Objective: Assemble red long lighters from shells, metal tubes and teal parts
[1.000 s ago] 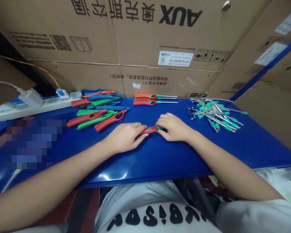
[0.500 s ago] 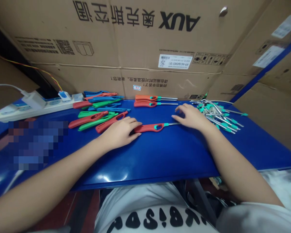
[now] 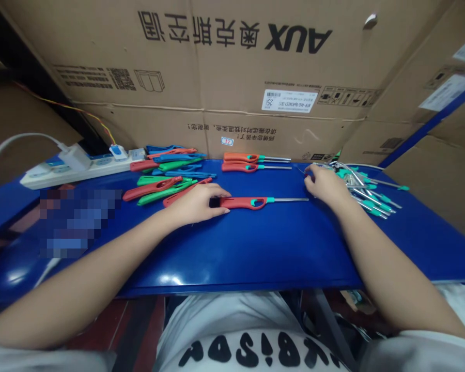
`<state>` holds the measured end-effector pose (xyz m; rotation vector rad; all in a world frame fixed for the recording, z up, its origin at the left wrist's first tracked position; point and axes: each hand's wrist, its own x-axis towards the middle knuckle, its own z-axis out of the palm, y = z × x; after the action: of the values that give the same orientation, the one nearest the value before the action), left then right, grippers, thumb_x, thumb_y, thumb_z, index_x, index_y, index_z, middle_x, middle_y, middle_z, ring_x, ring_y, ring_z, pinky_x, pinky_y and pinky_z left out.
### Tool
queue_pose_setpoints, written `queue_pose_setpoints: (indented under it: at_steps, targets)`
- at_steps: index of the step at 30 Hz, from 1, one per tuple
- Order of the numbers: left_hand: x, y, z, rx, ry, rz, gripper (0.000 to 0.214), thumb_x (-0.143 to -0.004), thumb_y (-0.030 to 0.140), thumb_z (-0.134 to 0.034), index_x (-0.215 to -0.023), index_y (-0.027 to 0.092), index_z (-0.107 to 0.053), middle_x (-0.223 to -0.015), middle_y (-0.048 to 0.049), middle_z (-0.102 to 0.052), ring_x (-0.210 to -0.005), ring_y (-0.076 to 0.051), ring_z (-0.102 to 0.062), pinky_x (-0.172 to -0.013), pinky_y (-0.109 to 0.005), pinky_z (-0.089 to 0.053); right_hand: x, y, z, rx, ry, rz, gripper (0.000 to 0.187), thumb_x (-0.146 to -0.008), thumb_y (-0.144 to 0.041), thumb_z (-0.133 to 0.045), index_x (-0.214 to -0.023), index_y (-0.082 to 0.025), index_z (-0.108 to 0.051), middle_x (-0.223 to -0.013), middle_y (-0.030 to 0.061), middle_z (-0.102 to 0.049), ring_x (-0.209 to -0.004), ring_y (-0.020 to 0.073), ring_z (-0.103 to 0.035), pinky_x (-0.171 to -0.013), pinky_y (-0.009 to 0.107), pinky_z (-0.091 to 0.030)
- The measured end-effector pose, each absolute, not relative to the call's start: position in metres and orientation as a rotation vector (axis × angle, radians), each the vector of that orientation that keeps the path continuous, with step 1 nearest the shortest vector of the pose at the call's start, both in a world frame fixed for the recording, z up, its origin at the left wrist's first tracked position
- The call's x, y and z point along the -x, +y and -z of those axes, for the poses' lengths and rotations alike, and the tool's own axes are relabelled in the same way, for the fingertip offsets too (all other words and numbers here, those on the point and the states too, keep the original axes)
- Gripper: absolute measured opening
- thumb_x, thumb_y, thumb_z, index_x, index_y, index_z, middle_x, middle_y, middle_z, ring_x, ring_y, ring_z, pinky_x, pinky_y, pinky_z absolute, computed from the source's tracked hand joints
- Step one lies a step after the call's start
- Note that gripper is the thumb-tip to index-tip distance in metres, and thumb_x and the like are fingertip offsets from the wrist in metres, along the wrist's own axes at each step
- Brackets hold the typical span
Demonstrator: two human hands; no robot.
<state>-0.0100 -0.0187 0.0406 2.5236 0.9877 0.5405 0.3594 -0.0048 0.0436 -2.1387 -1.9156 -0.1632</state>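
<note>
A red gas lighter [image 3: 242, 203] with a teal trigger lies on the blue table, its metal tube pointing right. My left hand [image 3: 196, 205] is at its handle end, thumb and fingers spread either side of it with a gap between. My right hand [image 3: 327, 186] is beyond the tube's tip, fingers curled together. A thin dark line shows at its fingertips; what they hold is not clear. Beside that hand lies a pile of metal tubes with teal parts [image 3: 372, 194]. Two assembled lighters, one orange [image 3: 236, 156] and one red [image 3: 234, 167], lie farther back.
Several red, green and blue lighter handles [image 3: 166, 175] are heaped left of centre. A white power strip [image 3: 89, 168] with plugs and cables stands at the back left. Cardboard [image 3: 201, 77] walls the table's rear. The blue table's front edge [image 3: 232, 289] is near my body.
My right hand has moved right, off the lighter's tube tip, toward the metal tubes. My left thumb and fingers have spread wider around the handle end. The view has shifted slightly.
</note>
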Motion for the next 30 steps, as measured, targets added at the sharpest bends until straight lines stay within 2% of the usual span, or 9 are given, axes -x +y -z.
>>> queue_pose_setpoints:
  at_steps: [3,6,8,11,15,19,22,25,30]
  targets:
    - [0.01,-0.019,-0.041,-2.436,1.003,-0.532,0.04,-0.086,0.037,-0.067,-0.119,0.015,-0.071,-0.116,-0.0109,-0.073,-0.1,-0.024,-0.069,-0.088,-0.037,-0.056,-0.351,-0.005,-0.05,1.794,-1.601,-0.062,0.03,-0.081,-0.025,-0.051,-0.101,-0.017,-0.072,-0.083,0.0099,-0.069,-0.072,0.0218,-0.059,-0.064,0.033,-0.045]
    - [0.008,-0.017,-0.035,-2.296,1.007,-0.57,0.039,-0.083,0.035,-0.069,-0.117,0.016,-0.071,-0.115,-0.0101,-0.074,-0.101,-0.024,-0.07,-0.087,-0.037,-0.057,-0.33,-0.011,-0.058,1.371,-1.267,-0.706,0.024,-0.075,-0.03,-0.055,-0.088,-0.018,-0.072,-0.066,0.001,-0.053,-0.054,0.0128,-0.041,-0.047,0.025,-0.029]
    - [0.007,-0.015,-0.029,-2.155,1.02,-0.603,0.041,-0.079,0.036,-0.074,-0.115,0.015,-0.072,-0.114,-0.0101,-0.075,-0.102,-0.024,-0.07,-0.089,-0.038,-0.057,-0.309,-0.02,-0.061,1.104,-1.154,-1.073,0.022,-0.071,-0.031,-0.062,-0.083,-0.017,-0.073,-0.065,-0.002,-0.047,-0.052,0.009,-0.035,-0.045,0.023,-0.024]
    - [0.007,-0.011,-0.023,-2.017,1.032,-0.624,0.046,-0.073,0.038,-0.081,-0.112,0.015,-0.073,-0.11,-0.0096,-0.076,-0.1,-0.024,-0.072,-0.094,-0.04,-0.057,-0.272,-0.037,-0.062,0.992,-1.136,-1.338,0.02,-0.07,-0.032,-0.074,-0.08,-0.015,-0.075,-0.065,-0.0028,-0.048,-0.052,0.0067,-0.039,-0.045,0.021,-0.026]
    - [0.008,-0.009,-0.024,-2.011,1.022,-0.627,0.046,-0.072,0.038,-0.083,-0.111,0.015,-0.074,-0.108,-0.009,-0.077,-0.097,-0.025,-0.072,-0.093,-0.04,-0.057,-0.224,-0.054,-0.06,0.996,-1.263,-1.516,0.035,-0.075,-0.05,-0.079,-0.08,-0.016,-0.073,-0.064,-0.0022,-0.054,-0.051,0.0075,-0.046,-0.044,0.021,-0.033]
    - [0.01,-0.008,-0.025,-1.993,0.981,-0.633,0.04,-0.071,0.039,-0.084,-0.102,0.015,-0.074,-0.1,-0.0066,-0.078,-0.093,-0.025,-0.072,-0.088,-0.038,-0.056,-0.189,-0.061,-0.057,0.99,-1.417,-1.339,0.046,-0.079,-0.064,-0.071,-0.084,-0.018,-0.071,-0.066,-0.0001,-0.063,-0.047,0.008,-0.048,-0.04,0.021,-0.034]
    - [0.011,-0.005,-0.022,-1.956,0.948,-0.633,0.037,-0.069,0.038,-0.085,-0.096,0.015,-0.074,-0.094,-0.0051,-0.077,-0.091,-0.023,-0.072,-0.086,-0.035,-0.056,-0.178,-0.066,-0.048,0.939,-1.489,-1.04,0.044,-0.084,-0.064,-0.067,-0.081,-0.02,-0.07,-0.062,-0.0013,-0.061,-0.047,0.009,-0.048,-0.047,0.024,-0.044]
    - [0.011,0.0,-0.019,-1.825,0.916,-0.648,0.042,-0.064,0.034,-0.088,-0.098,0.014,-0.074,-0.092,-0.0056,-0.078,-0.088,-0.022,-0.073,-0.085,-0.036,-0.058,-0.179,-0.071,-0.035,0.899,-1.608,-0.919,0.038,-0.09,-0.059,-0.063,-0.088,-0.022,-0.072,-0.07,0.0007,-0.067,-0.052,0.0115,-0.055,-0.054,0.027,-0.05]
    - [0.012,0.005,-0.015,-1.687,0.896,-0.659,0.048,-0.059,0.03,-0.09,-0.101,0.013,-0.074,-0.095,-0.0074,-0.079,-0.089,-0.022,-0.074,-0.091,-0.04,-0.058,-0.187,-0.075,-0.025,0.866,-1.883,-0.681,0.023,-0.096,-0.04,-0.06,-0.1,-0.022,-0.074,-0.091,0.0062,-0.076,-0.076,0.0172,-0.069,-0.068,0.03,-0.054]
